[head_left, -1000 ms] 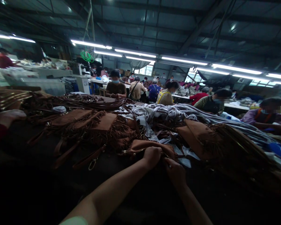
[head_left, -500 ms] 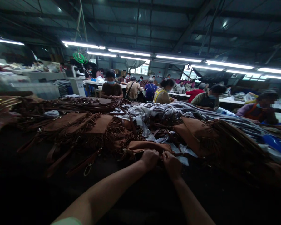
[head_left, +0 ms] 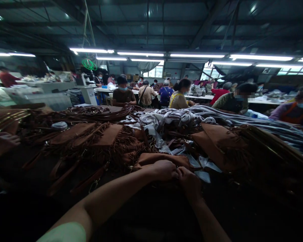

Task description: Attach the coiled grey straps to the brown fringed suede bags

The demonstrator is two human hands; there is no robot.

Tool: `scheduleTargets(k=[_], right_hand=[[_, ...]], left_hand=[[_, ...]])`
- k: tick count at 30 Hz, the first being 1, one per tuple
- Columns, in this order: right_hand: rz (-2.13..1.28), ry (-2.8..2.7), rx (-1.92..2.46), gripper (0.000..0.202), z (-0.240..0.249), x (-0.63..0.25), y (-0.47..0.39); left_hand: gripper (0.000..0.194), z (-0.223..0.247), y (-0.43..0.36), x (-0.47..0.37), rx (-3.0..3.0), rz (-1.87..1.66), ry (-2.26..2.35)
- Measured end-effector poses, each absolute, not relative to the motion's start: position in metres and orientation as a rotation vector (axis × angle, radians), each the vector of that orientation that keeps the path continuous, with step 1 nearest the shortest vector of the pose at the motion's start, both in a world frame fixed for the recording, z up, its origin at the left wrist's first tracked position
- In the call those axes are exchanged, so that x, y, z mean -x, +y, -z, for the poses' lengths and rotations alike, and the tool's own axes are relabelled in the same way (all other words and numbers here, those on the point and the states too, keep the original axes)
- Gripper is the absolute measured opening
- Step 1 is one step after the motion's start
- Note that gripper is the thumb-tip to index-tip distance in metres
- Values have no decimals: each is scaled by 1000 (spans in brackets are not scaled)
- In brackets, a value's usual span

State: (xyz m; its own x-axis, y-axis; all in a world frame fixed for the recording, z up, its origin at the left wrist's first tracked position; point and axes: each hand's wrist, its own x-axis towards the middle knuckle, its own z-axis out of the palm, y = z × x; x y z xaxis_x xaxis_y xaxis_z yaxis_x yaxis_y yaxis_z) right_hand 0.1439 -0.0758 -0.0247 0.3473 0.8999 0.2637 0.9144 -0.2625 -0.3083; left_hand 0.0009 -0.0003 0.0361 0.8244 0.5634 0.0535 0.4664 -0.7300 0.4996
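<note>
A brown bag [head_left: 151, 158] lies in front of me at the near side of the pile. My left hand [head_left: 165, 170] is closed at the bag's near edge, its fingers bent and partly hidden behind the knuckles. Right beside it, my right hand [head_left: 189, 179] pinches at the same edge, and the fingertips of both hands nearly touch. Whatever small part sits between the fingertips is too dark and small to make out. Brown fringe hangs from a neighbouring bag [head_left: 108, 135] to the left.
Brown straps [head_left: 91, 174] with metal clips lie at left. White wrapped cords [head_left: 166, 117] and clear plastic [head_left: 207, 164] lie beyond. More bags [head_left: 217, 143] are stacked at right. Another person's hand [head_left: 5, 143] is at the far left edge. Several co-workers sit across the table.
My left hand has shifted slightly right along the bag's edge, closer to my right hand. The view has turned a little to the left. Both hands stay closed at the bag.
</note>
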Motion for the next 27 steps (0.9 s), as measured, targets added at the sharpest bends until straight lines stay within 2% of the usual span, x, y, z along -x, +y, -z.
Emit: scheduleTargets(k=[3,14,22,27], right_hand=[[63,-1567,2176,26,31,-145,-75],[132,-1573,2121,28,38,-146,-74],[149,-1571,2004,37,58,-151,-69],[245,-1555,1910,38,83,-157,-64]], left_hand=[[25,-54,17,0,-2546,-231,611],[25,-58,75,-44,-2496,-154,745],[31,-97,218,-174,-2743,-422,1107],[50,-81,288,-250,-2703,-526,1246]])
